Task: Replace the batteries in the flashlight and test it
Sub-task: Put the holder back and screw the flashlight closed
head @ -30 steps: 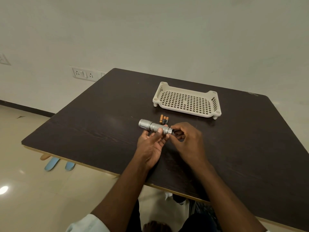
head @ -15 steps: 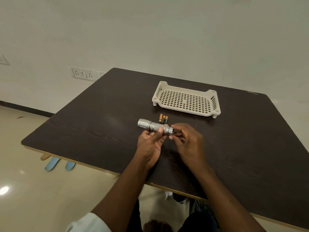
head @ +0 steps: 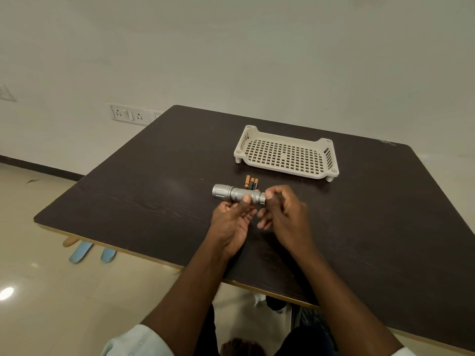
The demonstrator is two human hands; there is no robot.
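A silver flashlight (head: 232,193) is held level above the dark table (head: 144,201), its head pointing left. My left hand (head: 232,223) grips its barrel from below, thumb on top. My right hand (head: 284,211) pinches the tail end of the flashlight with its fingertips; what lies under those fingers is hidden. Three orange-and-black batteries (head: 251,183) lie side by side on the table just behind the flashlight.
A cream perforated plastic tray (head: 331,156) stands further back on the table. The table's near edge runs below my forearms. Wall sockets (head: 127,114) sit on the wall at left, and blue slippers (head: 79,254) lie on the floor.
The fingers of my right hand have shifted at the flashlight's tail end. The flashlight and my left hand have stayed nearly in place.
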